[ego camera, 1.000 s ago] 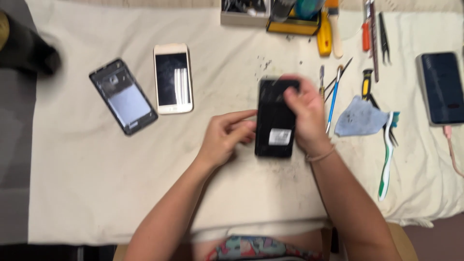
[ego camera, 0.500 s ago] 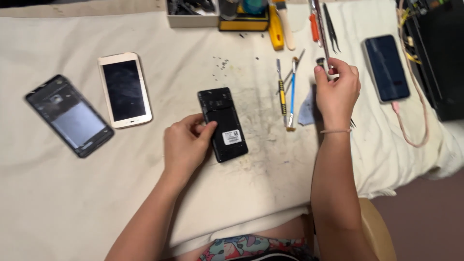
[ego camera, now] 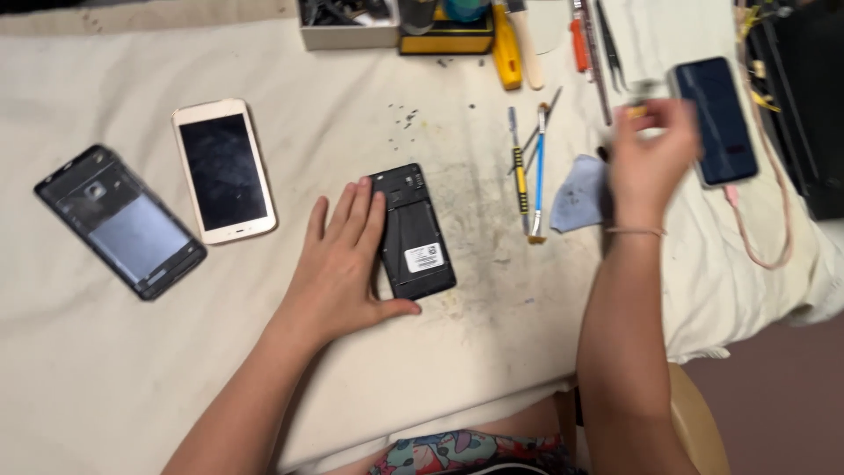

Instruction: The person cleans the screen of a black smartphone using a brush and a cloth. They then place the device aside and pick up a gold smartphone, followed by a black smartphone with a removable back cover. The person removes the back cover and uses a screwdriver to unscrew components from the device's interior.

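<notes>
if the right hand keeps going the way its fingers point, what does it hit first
Probably the dark blue phone lying just beyond the right hand, whose blurred fingers aim up and right. Height above the cloth is unclear.

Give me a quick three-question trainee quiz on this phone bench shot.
1. True or false: the left hand lies flat beside the open black phone, touching its edge.
2. Which phone has a cable plugged in? A) white phone B) dark blue phone C) grey phone shell
3. What lies on the cloth between the open black phone and the right hand?

Key
1. True.
2. B, a pink cable runs from its lower end.
3. Thin hand tools and a small blue-grey rag.
</notes>
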